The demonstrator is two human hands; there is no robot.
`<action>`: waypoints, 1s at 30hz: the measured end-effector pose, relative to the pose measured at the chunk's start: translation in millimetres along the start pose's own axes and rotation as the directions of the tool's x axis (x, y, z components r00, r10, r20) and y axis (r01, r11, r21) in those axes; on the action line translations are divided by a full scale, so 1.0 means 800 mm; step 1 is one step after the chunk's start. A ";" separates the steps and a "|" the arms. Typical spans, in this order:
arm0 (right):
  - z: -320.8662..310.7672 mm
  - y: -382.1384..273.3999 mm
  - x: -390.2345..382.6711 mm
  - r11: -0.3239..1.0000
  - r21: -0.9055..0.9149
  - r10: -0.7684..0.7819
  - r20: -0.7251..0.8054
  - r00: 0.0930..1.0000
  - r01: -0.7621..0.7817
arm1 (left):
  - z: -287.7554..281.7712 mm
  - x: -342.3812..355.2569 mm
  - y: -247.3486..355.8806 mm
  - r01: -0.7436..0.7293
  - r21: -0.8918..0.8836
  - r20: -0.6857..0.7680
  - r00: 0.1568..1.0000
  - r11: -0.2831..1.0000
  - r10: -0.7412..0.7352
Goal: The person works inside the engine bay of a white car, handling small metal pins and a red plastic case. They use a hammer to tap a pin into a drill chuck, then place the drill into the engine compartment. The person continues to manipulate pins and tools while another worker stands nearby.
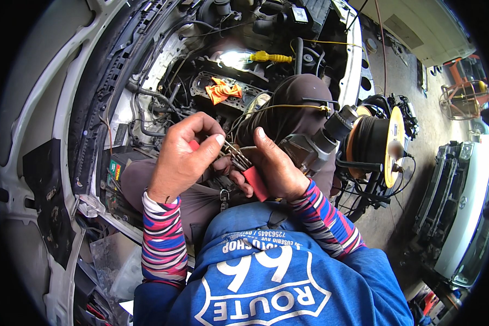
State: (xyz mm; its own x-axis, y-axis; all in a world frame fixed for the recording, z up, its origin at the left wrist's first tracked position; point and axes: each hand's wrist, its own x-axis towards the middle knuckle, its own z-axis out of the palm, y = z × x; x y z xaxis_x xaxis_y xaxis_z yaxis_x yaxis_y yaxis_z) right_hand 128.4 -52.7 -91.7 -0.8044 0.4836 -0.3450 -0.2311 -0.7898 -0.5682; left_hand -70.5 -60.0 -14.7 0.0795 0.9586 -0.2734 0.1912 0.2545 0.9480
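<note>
My left hand (187,155) is closed, thumb and index finger pinched on a thin metal key or pin in a bundle of small metal tools (236,155). My right hand (277,171) curls round that bundle and its red holder (255,182), thumb raised along its side. Both hands are over my brown-trousered legs (304,100). Just right of them sits a bulky metal engine part (304,149) with a dark cylindrical fitting (342,119). Their exact types are unclear.
Around me are the open engine bay with an orange rag (223,92) on the engine, a lit yellow work lamp (271,57), a car body panel (38,98) at left, a cable reel (394,146) at right, and a detached white bumper (453,228) over the floor.
</note>
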 end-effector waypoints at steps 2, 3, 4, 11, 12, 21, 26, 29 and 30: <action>0.002 -0.002 0.000 1.000 -0.004 -0.020 -0.008 1.000 0.020 | -0.006 -0.001 0.004 -0.011 0.040 -0.051 0.999 0.999 0.013; 0.002 -0.002 0.000 1.000 -0.001 -0.027 -0.006 1.000 0.027 | -0.009 -0.004 0.006 -0.007 0.030 -0.056 0.998 1.000 0.008; 0.002 -0.002 0.000 0.999 0.003 -0.034 -0.004 0.999 0.034 | -0.010 -0.005 0.007 -0.036 0.036 -0.055 0.998 0.999 0.038; -0.005 0.003 -0.002 1.000 -0.010 -0.003 0.042 0.999 0.003 | 0.004 -0.002 0.001 -0.237 0.309 0.020 0.970 0.921 0.243; -0.006 0.002 -0.003 0.999 -0.042 0.025 0.007 1.000 -0.025 | 0.006 0.002 -0.001 -0.311 0.400 0.071 0.948 0.862 0.309; 0.002 -0.002 -0.003 0.998 -0.046 0.040 -0.072 0.997 -0.044 | 0.012 -0.001 0.005 -0.295 0.491 0.110 0.954 0.820 0.278; -0.002 -0.004 -0.005 0.988 -0.145 -0.056 0.001 0.998 0.056 | 0.020 -0.005 -0.007 -0.315 0.461 0.137 0.949 0.830 0.285; -0.001 -0.006 -0.007 0.987 -0.155 -0.058 -0.042 0.997 0.051 | 0.023 -0.009 -0.011 -0.339 0.408 0.118 0.940 0.847 0.320; 0.001 -0.006 -0.007 0.989 -0.139 -0.050 -0.052 0.997 0.042 | 0.023 -0.010 -0.012 -0.301 0.374 0.079 0.953 0.877 0.294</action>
State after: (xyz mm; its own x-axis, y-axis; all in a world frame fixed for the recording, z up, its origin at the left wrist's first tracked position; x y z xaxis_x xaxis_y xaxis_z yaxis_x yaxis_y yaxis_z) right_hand 133.9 -52.2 -86.9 -0.7625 0.5413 -0.3545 -0.1867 -0.7087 -0.6804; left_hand -54.7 -72.6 -25.0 0.2091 0.9779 0.0052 0.5095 -0.1134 0.8530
